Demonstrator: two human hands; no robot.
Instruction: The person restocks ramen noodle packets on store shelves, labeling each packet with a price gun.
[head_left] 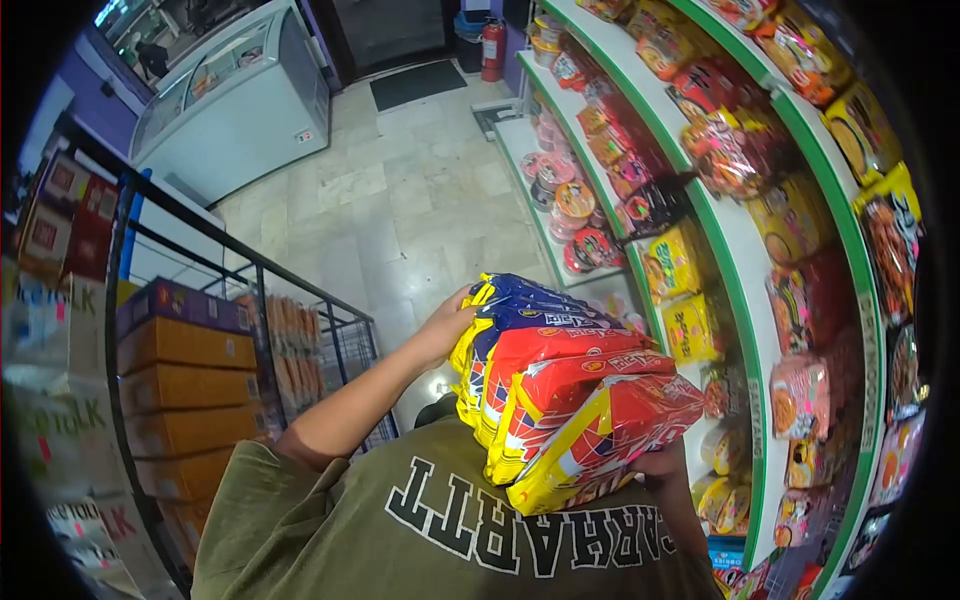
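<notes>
Held against the front of my green shirt (400,530) is a stack of shiny instant noodle packs (610,410). The nearer packs are red and yellow; a dark blue pack (540,300) with a yellow edge lies at the far end. My left hand (450,325) grips the far left end of the stack, its fingers partly hidden behind the wrappers. Under the near right end, my right hand (657,463) supports the packs, mostly covered by them.
Green-edged shelves (735,270) of noodle packs and cups rise on my right. On my left a black metal rack (255,275) holds stacked orange boxes (190,390). A chest freezer (250,130), a dark mat (418,85) and a fire extinguisher (493,50) are farther off.
</notes>
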